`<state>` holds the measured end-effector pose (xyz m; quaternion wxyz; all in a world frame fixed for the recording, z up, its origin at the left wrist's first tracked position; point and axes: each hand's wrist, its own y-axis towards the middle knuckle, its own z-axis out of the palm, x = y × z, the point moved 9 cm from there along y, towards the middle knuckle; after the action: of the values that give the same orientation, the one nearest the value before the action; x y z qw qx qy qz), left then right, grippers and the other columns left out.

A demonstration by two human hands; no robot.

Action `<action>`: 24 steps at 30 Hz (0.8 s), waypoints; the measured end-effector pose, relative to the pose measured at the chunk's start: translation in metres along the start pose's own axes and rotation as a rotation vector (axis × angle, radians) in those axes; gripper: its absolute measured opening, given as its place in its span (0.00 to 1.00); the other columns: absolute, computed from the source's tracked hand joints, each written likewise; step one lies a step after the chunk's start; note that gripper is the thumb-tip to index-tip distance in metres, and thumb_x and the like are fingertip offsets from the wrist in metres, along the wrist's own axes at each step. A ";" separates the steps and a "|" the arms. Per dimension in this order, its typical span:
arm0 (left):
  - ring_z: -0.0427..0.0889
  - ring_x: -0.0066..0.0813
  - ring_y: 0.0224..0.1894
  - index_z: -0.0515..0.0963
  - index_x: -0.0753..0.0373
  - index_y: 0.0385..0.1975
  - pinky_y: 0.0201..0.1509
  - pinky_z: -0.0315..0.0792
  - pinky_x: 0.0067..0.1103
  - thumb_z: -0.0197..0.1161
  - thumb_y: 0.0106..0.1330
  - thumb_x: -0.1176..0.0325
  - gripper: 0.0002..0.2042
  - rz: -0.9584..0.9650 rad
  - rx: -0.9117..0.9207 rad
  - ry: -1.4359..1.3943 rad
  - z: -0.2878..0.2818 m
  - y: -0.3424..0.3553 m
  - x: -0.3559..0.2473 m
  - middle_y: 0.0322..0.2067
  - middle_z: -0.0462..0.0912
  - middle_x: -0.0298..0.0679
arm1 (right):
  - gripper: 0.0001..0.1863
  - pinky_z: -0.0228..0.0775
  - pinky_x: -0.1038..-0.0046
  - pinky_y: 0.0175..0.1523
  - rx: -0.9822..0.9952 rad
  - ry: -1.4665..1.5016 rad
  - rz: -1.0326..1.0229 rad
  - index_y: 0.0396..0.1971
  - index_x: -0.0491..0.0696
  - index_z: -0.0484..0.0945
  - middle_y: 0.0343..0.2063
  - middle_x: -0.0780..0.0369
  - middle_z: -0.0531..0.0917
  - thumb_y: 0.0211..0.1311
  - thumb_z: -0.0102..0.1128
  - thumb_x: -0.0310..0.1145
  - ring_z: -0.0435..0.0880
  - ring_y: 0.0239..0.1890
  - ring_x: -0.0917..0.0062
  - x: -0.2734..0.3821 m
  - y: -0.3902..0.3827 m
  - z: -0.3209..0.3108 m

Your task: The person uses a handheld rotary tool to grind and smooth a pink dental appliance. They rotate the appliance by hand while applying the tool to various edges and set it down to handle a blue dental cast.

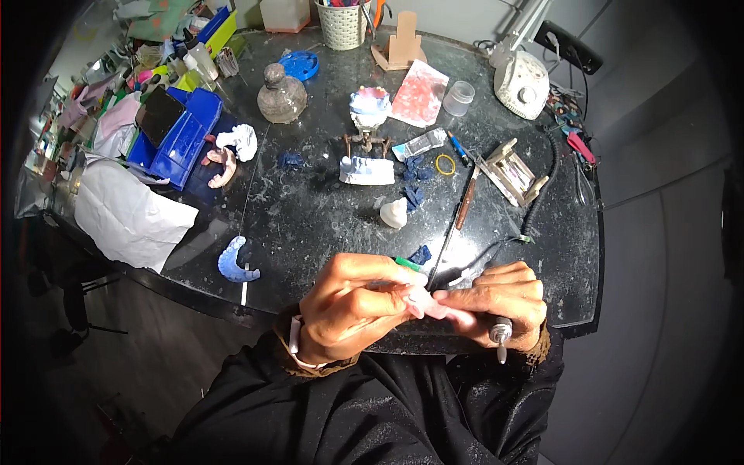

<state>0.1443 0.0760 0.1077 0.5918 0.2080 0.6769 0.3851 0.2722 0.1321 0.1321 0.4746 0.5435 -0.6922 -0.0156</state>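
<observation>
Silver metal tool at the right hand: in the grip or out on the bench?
In the grip: the silver metal tool juts out of the curled right hand. Whether it's running, cannot tell.

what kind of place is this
Probably a dental lab workbench: there is a tooth model on a hinged metal frame, a blue horseshoe-shaped piece, and a metal-tipped tool in the right hand.
</observation>
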 end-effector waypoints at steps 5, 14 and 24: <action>0.82 0.35 0.35 0.75 0.64 0.32 0.32 0.81 0.20 0.69 0.47 0.84 0.14 -0.001 0.042 -0.193 0.005 0.010 -0.003 0.37 0.77 0.49 | 0.06 0.59 0.82 0.15 -0.056 -0.042 -0.124 0.27 0.38 0.81 0.20 0.60 0.84 0.49 0.65 0.24 0.74 0.10 0.82 0.009 0.003 -0.012; 0.82 0.48 0.40 0.69 0.69 0.32 0.38 0.82 0.30 0.65 0.48 0.87 0.14 0.167 0.130 -0.410 0.009 0.002 -0.018 0.36 0.80 0.53 | 0.29 0.57 0.79 0.16 -0.072 0.032 -0.068 0.20 0.41 0.76 0.13 0.65 0.77 0.36 0.69 0.57 0.71 0.10 0.80 -0.004 0.000 -0.014; 0.83 0.31 0.37 0.76 0.67 0.32 0.40 0.82 0.20 0.74 0.44 0.76 0.15 0.300 0.164 -0.142 0.016 0.011 -0.036 0.32 0.82 0.40 | 0.26 0.60 0.76 0.17 -0.026 0.050 -0.012 0.15 0.45 0.71 0.11 0.66 0.73 0.49 0.62 0.55 0.72 0.11 0.75 -0.012 -0.004 -0.001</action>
<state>0.1657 0.0605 0.1390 0.5551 0.3807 0.6241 0.3968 0.2754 0.1397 0.1225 0.4985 0.5417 -0.6766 -0.0140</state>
